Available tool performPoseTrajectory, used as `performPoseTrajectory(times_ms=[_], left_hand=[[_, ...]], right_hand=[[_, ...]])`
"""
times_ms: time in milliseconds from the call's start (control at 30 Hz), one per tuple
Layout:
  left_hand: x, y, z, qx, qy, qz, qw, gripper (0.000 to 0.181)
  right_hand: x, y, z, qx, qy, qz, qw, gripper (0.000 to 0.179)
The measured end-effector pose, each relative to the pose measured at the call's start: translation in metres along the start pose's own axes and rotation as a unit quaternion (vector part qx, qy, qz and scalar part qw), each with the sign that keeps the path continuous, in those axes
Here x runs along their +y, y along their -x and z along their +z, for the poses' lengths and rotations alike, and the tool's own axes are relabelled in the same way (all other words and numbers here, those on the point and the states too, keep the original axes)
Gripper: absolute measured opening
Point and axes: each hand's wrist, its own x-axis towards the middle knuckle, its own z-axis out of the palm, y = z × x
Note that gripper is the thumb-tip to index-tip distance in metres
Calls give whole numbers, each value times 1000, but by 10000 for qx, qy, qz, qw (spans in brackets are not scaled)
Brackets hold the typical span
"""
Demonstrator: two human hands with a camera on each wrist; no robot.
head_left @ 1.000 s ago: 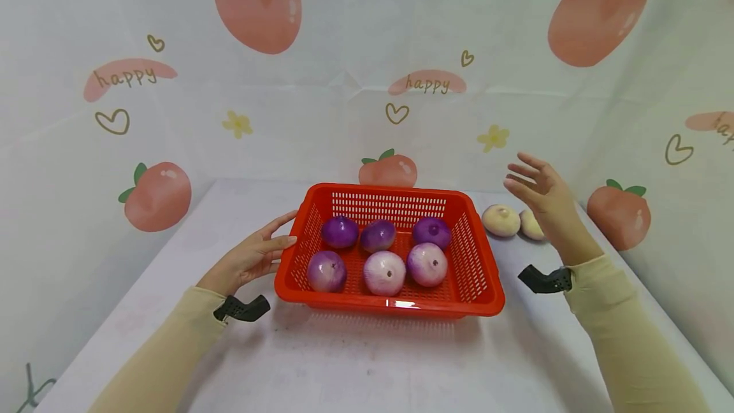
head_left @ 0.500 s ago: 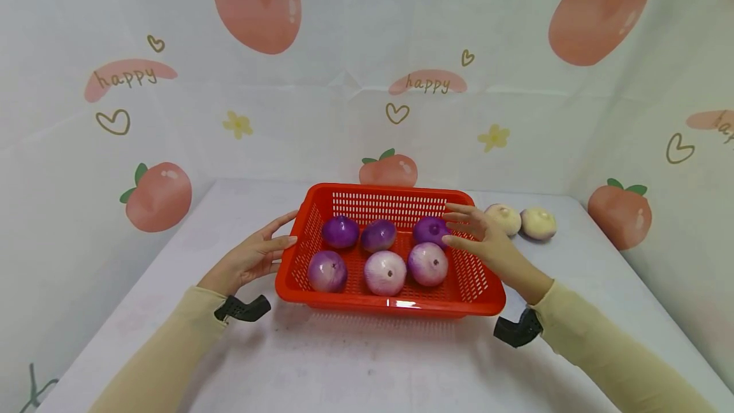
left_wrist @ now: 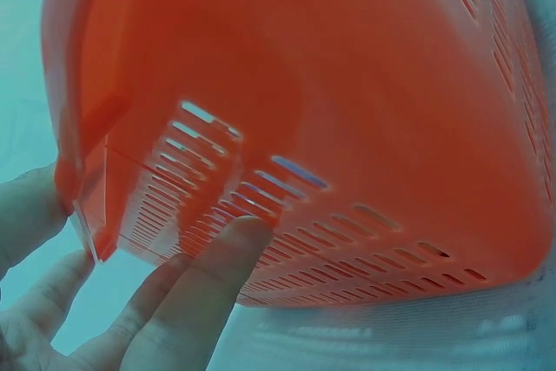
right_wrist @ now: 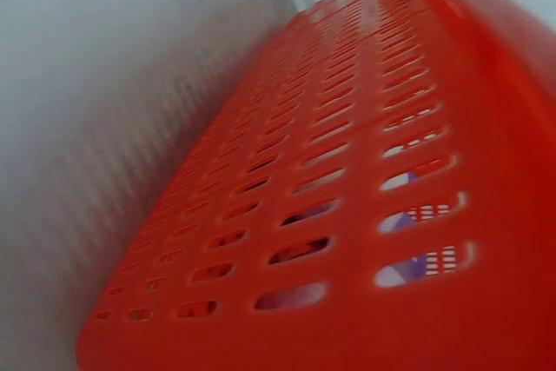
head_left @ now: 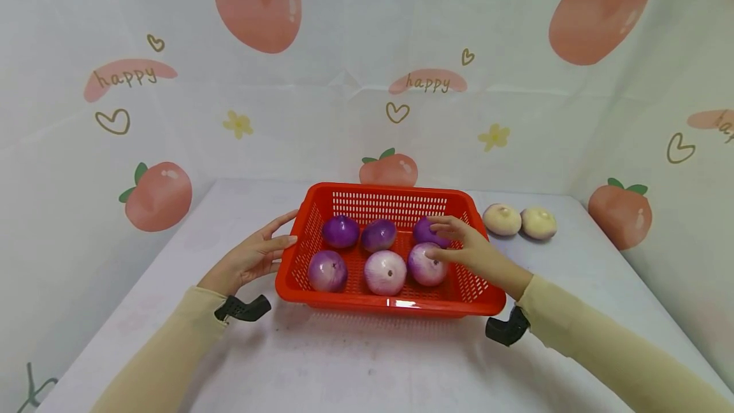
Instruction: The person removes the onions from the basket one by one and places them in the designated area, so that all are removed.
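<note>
A red plastic basket [head_left: 355,299] stands mid-table with several purple onions in two rows. My left hand [head_left: 246,260] grips its left rim, thumb at the edge. In the left wrist view, fingers [left_wrist: 200,301] lie against the slotted outer wall. My right hand [head_left: 482,257] reaches over the right rim, fingers spread and slightly bent. Its fingertips overlap the back right onion [head_left: 421,232], and the thumb overlaps the paler front right onion [head_left: 420,269]. Beside that sits a pale front middle onion [head_left: 385,273]. The right wrist view shows only the basket's slotted side [right_wrist: 504,319], the hand hidden.
Two cream-coloured onions, a nearer-left one [head_left: 503,220] and a right one [head_left: 538,223], lie on the white table [head_left: 367,368] to the right of the basket. A printed cloth [head_left: 321,126] hangs behind the table and along its sides.
My right hand has swung left from above the cream-coloured onions and lowered into the right side of the basket, over the purple onions. The left hand and basket have stayed put.
</note>
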Motion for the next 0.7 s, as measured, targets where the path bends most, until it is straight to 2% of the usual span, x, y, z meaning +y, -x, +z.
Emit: performPoseTrajectory(times_ms=[167, 433, 700], left_hand=[[0, -1, 0, 2, -6, 21, 10000, 71], [0, -2, 0, 1, -20, 2, 10000, 71], [0, -2, 0, 55, -50, 6, 10000, 71]], right_hand=[[2, -4, 3, -143, 168, 132, 9997, 67], [6, -11, 8, -542, 160, 203, 9982, 67], [5, -12, 11, -742, 595, 434, 9945, 71]])
